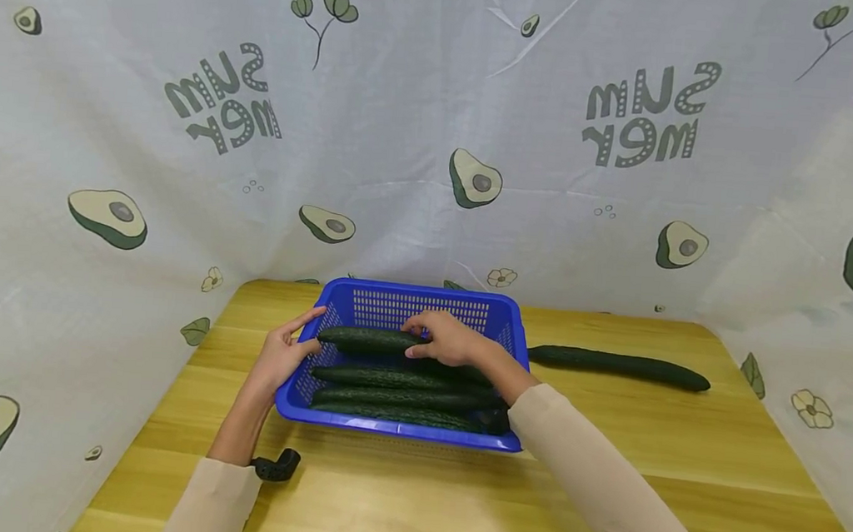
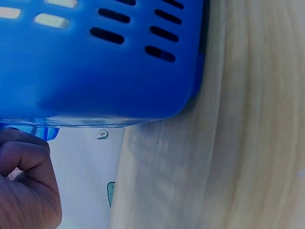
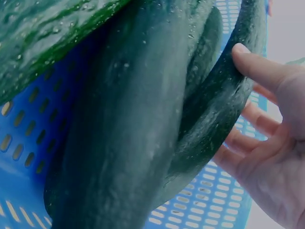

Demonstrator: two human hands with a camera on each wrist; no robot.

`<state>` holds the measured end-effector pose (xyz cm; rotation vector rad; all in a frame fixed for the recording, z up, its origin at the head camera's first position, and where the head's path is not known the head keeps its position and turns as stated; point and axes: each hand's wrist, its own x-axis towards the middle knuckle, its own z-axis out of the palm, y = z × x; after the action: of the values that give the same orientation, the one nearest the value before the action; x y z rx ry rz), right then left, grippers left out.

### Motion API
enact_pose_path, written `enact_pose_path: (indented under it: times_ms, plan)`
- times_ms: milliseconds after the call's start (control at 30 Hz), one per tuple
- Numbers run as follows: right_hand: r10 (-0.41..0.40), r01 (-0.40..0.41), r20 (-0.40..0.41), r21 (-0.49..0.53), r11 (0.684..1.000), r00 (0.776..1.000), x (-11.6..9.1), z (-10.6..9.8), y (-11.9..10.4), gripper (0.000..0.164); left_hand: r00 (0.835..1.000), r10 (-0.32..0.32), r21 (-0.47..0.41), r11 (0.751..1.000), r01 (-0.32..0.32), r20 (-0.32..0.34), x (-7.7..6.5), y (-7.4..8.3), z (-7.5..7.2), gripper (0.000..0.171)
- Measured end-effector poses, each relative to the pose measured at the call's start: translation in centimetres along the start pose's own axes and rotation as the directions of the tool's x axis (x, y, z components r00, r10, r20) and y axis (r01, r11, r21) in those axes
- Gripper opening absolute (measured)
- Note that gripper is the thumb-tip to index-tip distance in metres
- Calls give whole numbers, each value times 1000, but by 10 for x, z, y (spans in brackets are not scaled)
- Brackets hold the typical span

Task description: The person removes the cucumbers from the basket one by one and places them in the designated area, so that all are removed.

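A blue plastic basket (image 1: 399, 427) with slotted walls sits on the wooden table and holds several dark green cucumbers lying lengthwise. My left hand (image 1: 286, 357) grips the basket's left rim; in the left wrist view its curled fingers (image 2: 28, 157) are at the rim. Over the back part of the basket, my right hand (image 1: 451, 340) holds the rearmost cucumber (image 1: 364, 340), thumb on the near side and fingers on the far side. The right wrist view shows the thumb pressed on this cucumber (image 3: 209, 114). Other cucumbers (image 1: 401, 398) lie nearer the front wall.
Another long cucumber (image 1: 622, 366) lies on the table (image 1: 652, 451) right of the basket. A black wrist-camera mount (image 1: 278, 465) juts from the left wrist. A printed cloth (image 1: 407, 131) with avocado pictures hangs behind the table and along both sides.
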<state>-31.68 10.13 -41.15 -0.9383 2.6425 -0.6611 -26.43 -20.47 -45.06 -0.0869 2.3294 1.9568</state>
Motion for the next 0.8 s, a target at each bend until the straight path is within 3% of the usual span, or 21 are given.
enact_pose_path:
  times_ms: [433,800]
  plan:
    - [-29,46,-196,84,995,980,-20,-34,-8,44,1000,1,-13,1000,-1,17,0,0,-2,67]
    - [-33,76,-301,133,988,953,-40,-62,-17,44,1000,13,-23,1000,-12,19,-2,2,0,67]
